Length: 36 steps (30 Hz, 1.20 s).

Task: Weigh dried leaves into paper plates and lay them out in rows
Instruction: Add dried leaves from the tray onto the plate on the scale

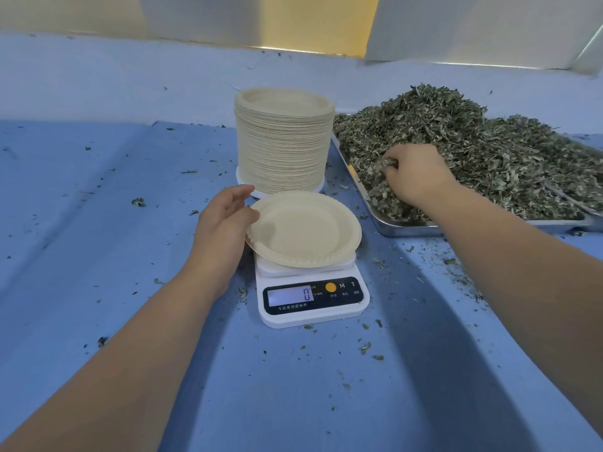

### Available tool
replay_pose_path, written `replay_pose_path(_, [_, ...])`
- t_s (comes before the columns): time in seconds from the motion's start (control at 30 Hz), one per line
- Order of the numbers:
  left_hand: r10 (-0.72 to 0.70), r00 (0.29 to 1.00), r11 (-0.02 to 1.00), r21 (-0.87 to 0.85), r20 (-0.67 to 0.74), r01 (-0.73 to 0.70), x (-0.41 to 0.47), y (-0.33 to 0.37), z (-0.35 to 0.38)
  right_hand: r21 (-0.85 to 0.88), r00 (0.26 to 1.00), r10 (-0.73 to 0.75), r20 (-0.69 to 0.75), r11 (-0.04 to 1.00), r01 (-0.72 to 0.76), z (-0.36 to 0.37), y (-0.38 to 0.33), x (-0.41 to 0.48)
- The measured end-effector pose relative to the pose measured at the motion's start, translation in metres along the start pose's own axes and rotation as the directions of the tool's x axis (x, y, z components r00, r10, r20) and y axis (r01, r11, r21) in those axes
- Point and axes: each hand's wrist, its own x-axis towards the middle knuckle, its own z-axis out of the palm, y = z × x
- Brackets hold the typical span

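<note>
Blue table (98,223): one scale (326,316), one plate (306,230), one stack (284,141), dried leaves (489,164).

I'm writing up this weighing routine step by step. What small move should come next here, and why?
Probably lift the right hand with its pinch of dried leaves from the tray and drop them onto the paper plate: the plate lies empty on the scale, which reads 0, and the left hand holds its rim.

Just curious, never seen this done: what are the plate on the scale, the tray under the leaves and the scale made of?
Plate: seemingly pressed paper or pulp, matte beige, crimped rim. Tray: probably stainless steel, given its shiny silver, reflective edge. Scale: likely smooth white plastic, with a glossy black display panel.
</note>
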Motion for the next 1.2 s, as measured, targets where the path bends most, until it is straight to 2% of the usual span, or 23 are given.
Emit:
replay_pose_path(0.07, [0.005, 1.0, 1.0, 0.0, 0.009, -0.005, -0.001, 0.002, 0.001, -0.03, 0.999, 0.018, 0.039, 0.999, -0.017, -0.001, 0.003, 0.0])
replay_pose_path(0.2, [0.01, 1.0, 1.0, 0.003, 0.008, -0.01, -0.002, 0.002, 0.001, -0.099, 0.959, 0.056, 0.277, 0.995, -0.03, 0.002, 0.002, -0.005])
replay_pose_path(0.3, [0.007, 1.0, 1.0, 0.002, -0.002, -0.007, -0.001, 0.002, 0.001, -0.01, 0.96, 0.051, 0.275, 0.999, -0.051, 0.006, -0.002, -0.011])
replay_pose_path(0.47, [0.002, 1.0, 1.0, 0.0, -0.014, -0.002, -0.001, 0.002, 0.002, -0.094, 0.934, -0.014, 0.358, 0.994, 0.051, 0.01, -0.011, -0.021])
replay_pose_path(0.57, [0.005, 1.0, 1.0, -0.005, -0.015, -0.005, -0.001, 0.002, 0.001, -0.069, 0.964, -0.016, 0.264, 0.997, 0.036, 0.005, -0.01, -0.02])
replay_pose_path(0.7, [-0.002, 1.0, 1.0, -0.007, -0.008, 0.002, 0.0, -0.001, 0.0, 0.045, 1.0, 0.011, 0.009, 0.999, -0.011, -0.006, -0.006, -0.016])
replay_pose_path(0.83, [-0.004, 1.0, 1.0, 0.0, -0.007, 0.004, 0.001, -0.002, 0.0, 0.026, 0.999, -0.002, 0.034, 1.0, 0.001, -0.004, -0.005, -0.017])
replay_pose_path(1.1, [-0.01, 1.0, 1.0, 0.006, -0.004, 0.01, 0.0, -0.002, 0.0, 0.182, 0.978, 0.012, -0.208, 0.983, 0.027, -0.01, -0.011, -0.02])
replay_pose_path(1.2, [-0.019, 1.0, 1.0, 0.007, -0.013, 0.019, 0.0, -0.002, 0.0, 0.213, 0.964, -0.044, -0.263, 0.972, 0.103, -0.019, -0.03, -0.021])
